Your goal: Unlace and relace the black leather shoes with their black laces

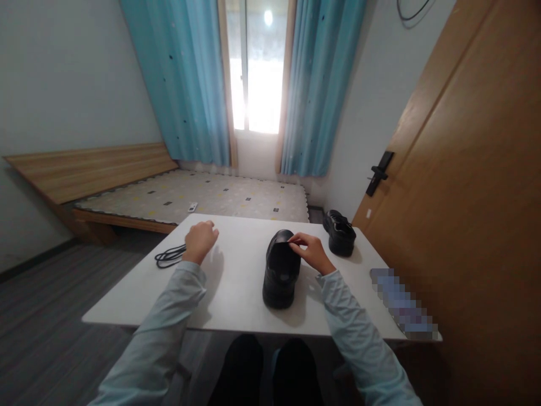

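Note:
A black shoe stands on the white table in front of me, its heel towards me and its opening facing up. My right hand pinches the upper edge of this shoe near its tongue, thumb and fingertips together. To the left, my left hand is held over the table with its fingers curled; whatever may be between them is hidden. Beside its wrist lies a loose bundle of black shoelaces, partly covered by that hand. The second black shoe sits near the far right corner of the table.
The white table ends close to my knees. A patterned object, blurred out, lies along its right edge. Beyond the table is a low bed with a small white remote on it. A wooden door stands at right.

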{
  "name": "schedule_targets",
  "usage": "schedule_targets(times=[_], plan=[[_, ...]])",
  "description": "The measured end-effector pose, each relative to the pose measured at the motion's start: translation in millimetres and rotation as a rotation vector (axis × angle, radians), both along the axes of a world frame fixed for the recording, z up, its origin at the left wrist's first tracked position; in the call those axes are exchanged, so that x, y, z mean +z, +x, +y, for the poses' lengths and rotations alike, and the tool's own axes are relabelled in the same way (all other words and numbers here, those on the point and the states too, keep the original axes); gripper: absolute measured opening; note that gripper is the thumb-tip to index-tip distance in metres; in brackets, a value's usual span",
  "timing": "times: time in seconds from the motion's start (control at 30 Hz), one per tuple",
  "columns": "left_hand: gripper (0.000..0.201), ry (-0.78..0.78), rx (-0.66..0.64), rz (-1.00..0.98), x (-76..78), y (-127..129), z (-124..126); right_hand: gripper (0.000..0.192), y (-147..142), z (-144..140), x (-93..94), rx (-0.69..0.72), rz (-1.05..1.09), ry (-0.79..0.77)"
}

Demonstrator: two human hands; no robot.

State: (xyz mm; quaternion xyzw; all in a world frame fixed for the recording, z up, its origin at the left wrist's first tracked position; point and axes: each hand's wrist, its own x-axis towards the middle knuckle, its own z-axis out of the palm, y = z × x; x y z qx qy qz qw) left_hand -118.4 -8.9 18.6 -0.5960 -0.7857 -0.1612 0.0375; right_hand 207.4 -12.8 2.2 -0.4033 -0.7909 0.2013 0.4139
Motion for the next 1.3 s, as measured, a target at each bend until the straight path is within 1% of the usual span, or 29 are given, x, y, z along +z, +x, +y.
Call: schedule_targets(times=[0.07, 0.13, 0.2, 0.27, 0.4, 0.57, 0.63, 0.7, 0.8, 0.9, 0.97, 1.07, 1.2, 1.23, 1.3], plan=[[0.039, -0.126, 0.077, 0.012, -13.3, -18.7, 3.9, 0.011, 0.5, 0.0, 0.2, 0.002, -0.011, 0.008], [0.04, -0.199, 0.118, 0.011, -24.4, -31.9, 5.6, 0.011, 0.9, -0.3, 0.4, 0.009, -0.015, 0.014], [0.04, -0.239, 0.138, 0.013, -32.6, -40.2, 6.4, 0.012, 1.2, -0.8, 0.7, 0.018, -0.012, 0.015], [0.039, -0.249, 0.148, 0.036, -37.7, -44.4, 7.0, 0.013, 1.3, -1.3, 0.8, 0.026, -0.001, 0.012], [0.038, -0.251, 0.139, 0.083, -38.7, -42.6, 8.4, 0.014, 0.4, -1.1, 0.2, 0.041, 0.032, 0.014], [0.034, -0.253, 0.081, 0.11, -27.8, -24.3, 11.6, 0.016, -1.8, -1.2, -0.4, 0.047, 0.057, 0.033], [0.033, -0.195, 0.02, 0.07, -20.3, -12.6, 13.0, 0.016, -2.4, -1.6, -0.3, 0.041, 0.058, 0.035], [0.032, -0.086, -0.092, -0.033, -10.9, 1.2, 13.7, 0.016, -2.9, -1.9, -0.3, 0.036, 0.059, 0.038], [0.031, 0.128, -0.322, -0.259, 5.2, 23.5, 13.1, 0.017, -3.7, -1.9, -1.0, 0.037, 0.061, 0.043], [0.031, 0.284, -0.47, -0.523, 19.1, 44.2, 10.8, 0.017, -5.0, -2.1, -2.0, 0.039, 0.067, 0.046], [0.03, 0.306, -0.567, -0.631, 24.6, 56.2, 9.2, 0.017, -6.2, -2.6, -2.2, 0.036, 0.074, 0.048], [0.028, 0.292, -0.676, -0.748, 25.9, 72.2, 7.2, 0.016, -8.3, -3.5, -1.9, 0.038, 0.079, 0.049], [0.028, 0.214, -0.767, -1.032, 17.3, 92.2, 5.2, 0.017, -10.2, -3.8, -2.3, 0.037, 0.07, 0.057], [0.027, 0.193, -0.774, -1.096, 14.1, 96.9, 4.9, 0.017, -10.6, -3.5, -2.9, 0.031, 0.071, 0.058], [0.022, 0.173, -0.771, -1.163, 7.2, 105.1, 4.3, 0.017, -11.3, -2.3, -4.7, 0.021, 0.075, 0.059]])
